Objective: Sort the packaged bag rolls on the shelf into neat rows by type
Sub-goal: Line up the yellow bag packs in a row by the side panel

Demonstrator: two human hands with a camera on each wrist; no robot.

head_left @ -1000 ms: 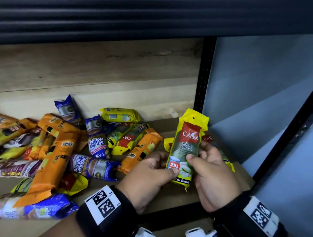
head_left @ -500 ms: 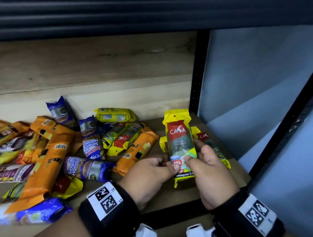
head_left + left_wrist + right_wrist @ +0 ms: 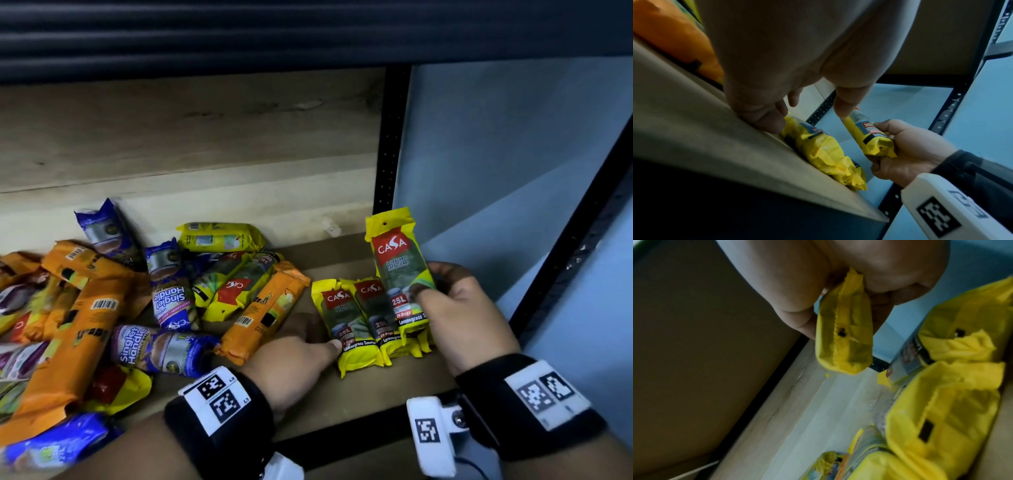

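My right hand (image 3: pixel 433 291) grips a yellow CASA garbage-bag pack (image 3: pixel 399 270) by its lower half and holds it upright above the right end of the shelf (image 3: pixel 342 394). The same pack (image 3: pixel 844 340) hangs from the fingers in the right wrist view and shows side-on (image 3: pixel 869 136) in the left wrist view. Two matching yellow packs (image 3: pixel 342 325) (image 3: pixel 373 311) lie side by side on the board just left of it. My left hand (image 3: pixel 318 342) rests low on the shelf, its thumb touching the leftmost lying pack (image 3: pixel 822 151). It holds nothing.
A jumbled heap fills the left half of the shelf: orange packs (image 3: pixel 263 308), blue Singlet Handle packs (image 3: pixel 164 349) and more yellow ones (image 3: pixel 219 236). A black upright post (image 3: pixel 390 144) and a pale wall bound the right side. The upper shelf hangs dark overhead.
My left hand let go of the held pack and dropped to the leftmost lying pack. My right hand carried the pack to the right, uncovering the lying packs.
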